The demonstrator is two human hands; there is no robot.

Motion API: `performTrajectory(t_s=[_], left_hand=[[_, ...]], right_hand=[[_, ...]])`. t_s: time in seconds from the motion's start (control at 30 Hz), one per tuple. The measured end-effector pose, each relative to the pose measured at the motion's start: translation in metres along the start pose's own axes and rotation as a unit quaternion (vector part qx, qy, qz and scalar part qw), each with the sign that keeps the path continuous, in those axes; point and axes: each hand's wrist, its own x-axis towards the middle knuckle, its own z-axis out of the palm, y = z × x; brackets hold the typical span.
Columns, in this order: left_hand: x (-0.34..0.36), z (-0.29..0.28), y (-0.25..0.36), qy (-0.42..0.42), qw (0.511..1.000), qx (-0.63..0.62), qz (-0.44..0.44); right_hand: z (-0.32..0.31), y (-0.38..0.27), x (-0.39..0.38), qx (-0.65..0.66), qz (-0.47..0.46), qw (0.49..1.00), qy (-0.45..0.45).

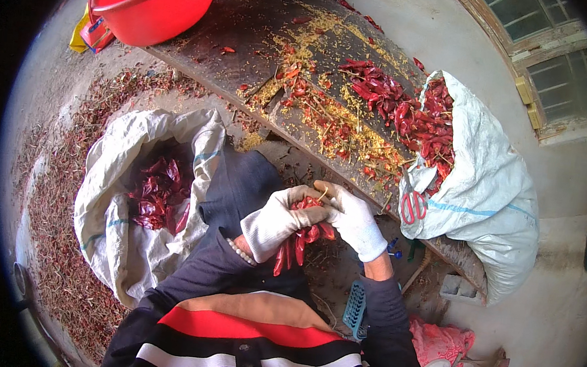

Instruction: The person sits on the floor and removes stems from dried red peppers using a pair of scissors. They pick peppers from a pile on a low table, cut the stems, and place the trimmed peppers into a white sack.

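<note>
My left hand (277,218), in a white work glove, is closed round a bunch of dried red chillies (300,243), whose tips hang below the fingers. Gloved in white too, my right hand (354,218) meets it at the top of the bunch. Its thumb and fingertips pinch at a pale chilli stem (323,194). Both hands are above my lap, in front of the plank table's near edge. To the left stands an open white woven sack (103,189) with loose red chillies (161,197) inside.
A wooden table (251,14) runs across, strewn with yellow seeds and chilli bits. On its right, a full white sack (488,164) spills a chilli heap (383,97); red-handled scissors (413,207) rest against it. A red basin (159,7) stands far left. Stems litter the floor (62,234).
</note>
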Motion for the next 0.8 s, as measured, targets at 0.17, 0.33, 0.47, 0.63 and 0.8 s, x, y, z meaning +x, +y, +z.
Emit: performTrajectory(t_s=[0.17,0.33,0.47,0.63,0.8], left_hand=[[0.007,0.001,-0.005,0.048,0.994,0.09,0.036],[0.013,0.006,-0.01,0.066,0.984,0.155,0.058],[0.017,0.001,-0.014,0.076,0.949,0.296,0.082],[0.012,0.012,-0.006,0.074,0.92,0.38,0.068],[0.015,0.014,-0.008,0.05,0.909,0.393,0.131]], right_hand=[[-0.006,-0.024,-0.006,-0.119,-0.093,0.984,0.093],[0.004,-0.022,0.003,-0.3,-0.283,0.897,0.159],[0.012,-0.015,0.006,-0.285,-0.284,0.891,0.209],[0.013,0.006,0.005,-0.115,-0.166,0.96,0.192],[0.005,0.037,0.012,0.334,0.008,0.924,0.185]])
